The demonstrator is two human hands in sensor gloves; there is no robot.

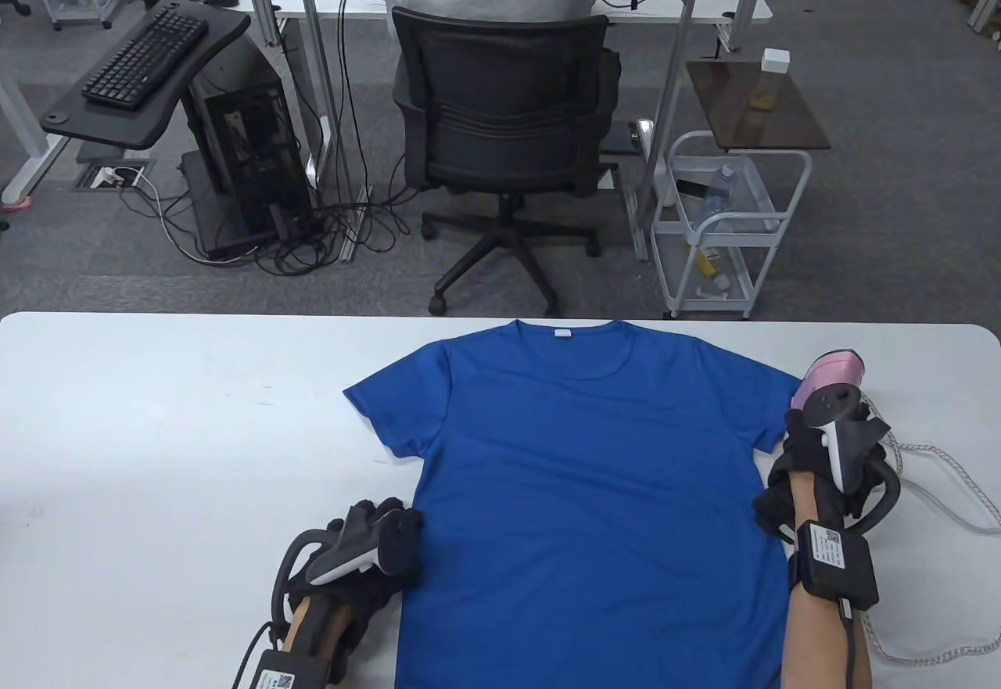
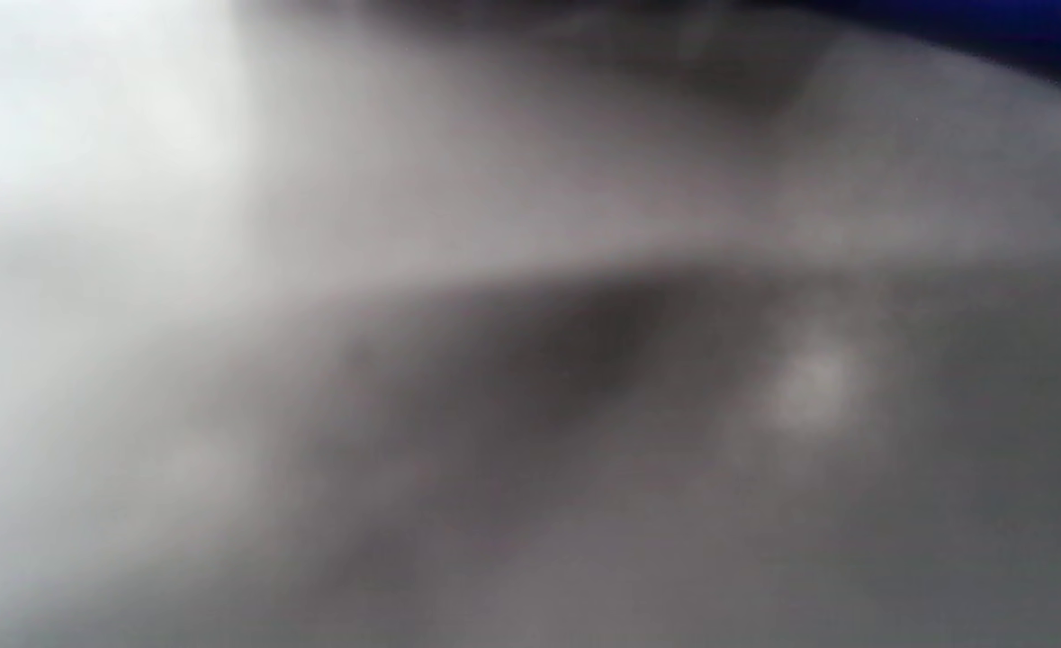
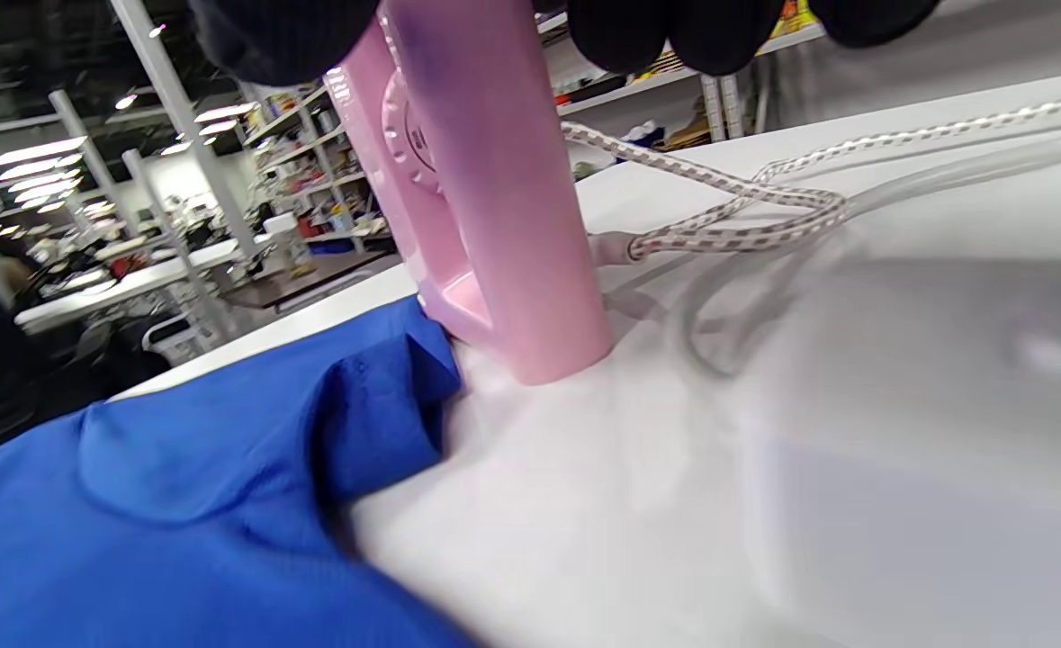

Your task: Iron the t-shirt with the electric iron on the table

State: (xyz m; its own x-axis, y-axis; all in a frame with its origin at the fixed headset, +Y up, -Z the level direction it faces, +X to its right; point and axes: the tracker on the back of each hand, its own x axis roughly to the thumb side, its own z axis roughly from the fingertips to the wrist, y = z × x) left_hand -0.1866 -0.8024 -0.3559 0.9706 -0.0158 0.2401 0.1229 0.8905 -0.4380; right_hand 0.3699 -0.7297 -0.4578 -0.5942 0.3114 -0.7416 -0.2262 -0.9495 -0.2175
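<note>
The blue t-shirt (image 1: 586, 486) lies flat and face up on the white table (image 1: 156, 423), filling the lower centre of the table view, collar toward the top. It looks spread out and ready, but I judge that ironing proper has not begun: the pink iron (image 3: 494, 207) stands on its heel on the bare table at the right of the table view, just beside the shirt's sleeve (image 3: 377, 405), its soleplate not on the cloth. What is left, then, is nearly the whole job: bringing the iron over and passing it across the fabric.

The right hand (image 1: 821, 462) wraps around the iron's handle, gloved fingers (image 3: 674, 36) closed over its top in the right wrist view. The left hand (image 1: 375, 556) rests at the shirt's lower left edge; whether its fingers are spread or pressing the cloth I cannot tell, as the left wrist view is a blur.

The iron's woven cord (image 3: 746, 189) trails off to the right across the table.

As for writing, a small white collar tag (image 1: 561, 334) and the raised marks on the iron's dial (image 3: 409, 135) are too small to read.
</note>
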